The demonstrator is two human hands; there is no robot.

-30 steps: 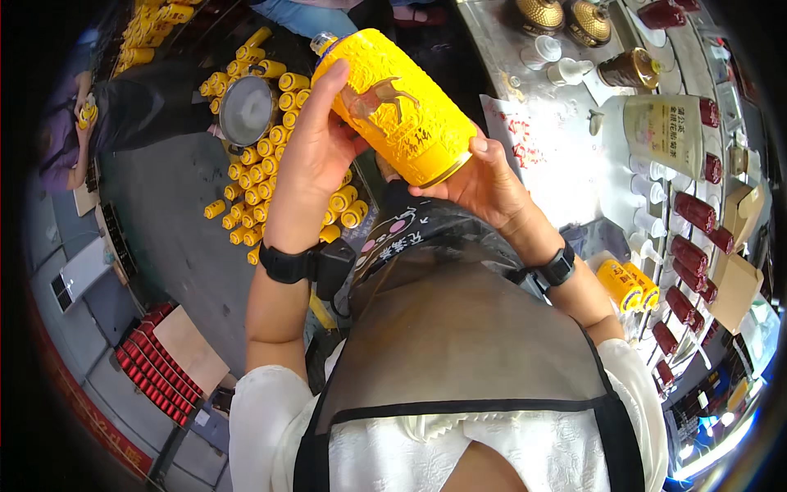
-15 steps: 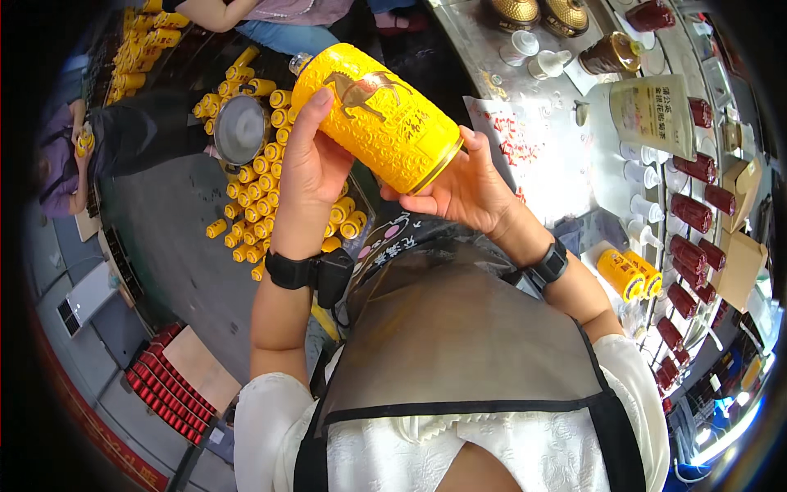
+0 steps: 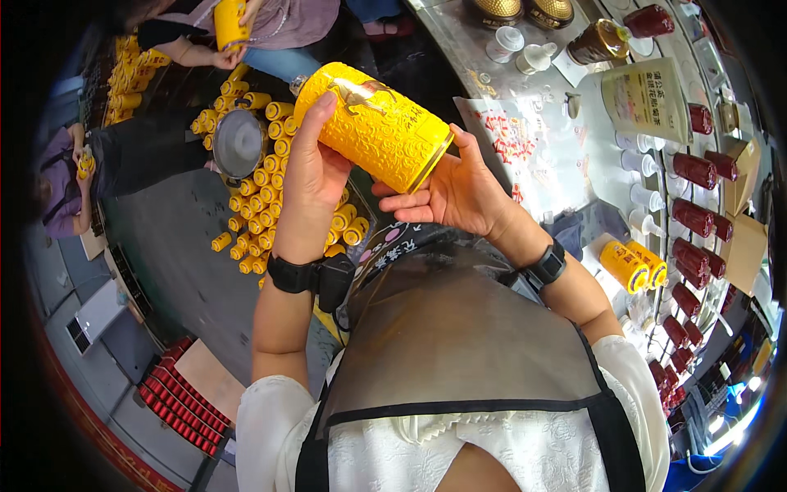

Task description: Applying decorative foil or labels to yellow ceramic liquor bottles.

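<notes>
Closest to the camera is the person's own front: a dark apron [image 3: 459, 344] over a white top, forearms coming up from it with a black wristband [image 3: 293, 275] on the left wrist and a black watch [image 3: 545, 266] on the right.

Just above that, both hands are on one big yellow embossed tin can [image 3: 373, 123], held up in the air in front of the chest and tilted, its gold-rimmed end pointing down to the right. The left hand [image 3: 311, 176] wraps the can's left side, fingers [image 3: 316, 123] curled up over the wall. The right hand [image 3: 455, 193] is under the rimmed end, fingers spread and cupping it from below, so both are grasping the can.

Below and behind the can, on the dark floor, there's a whole heap of small yellow cans [image 3: 262, 205] lying around a round metal lid [image 3: 238, 143]. Lower left is a stack of red boxes [image 3: 176, 402].

Off to the right runs a shiny surface [image 3: 467, 57] with white cups [image 3: 525, 53], a printed sheet [image 3: 525, 148], two more yellow cans [image 3: 631, 264] lying on their sides and a row of dark red cans [image 3: 697, 172].

Farthest back, top left, another person's hands hold a yellow can [image 3: 229, 23], and a third person sits at the far left edge.
</notes>
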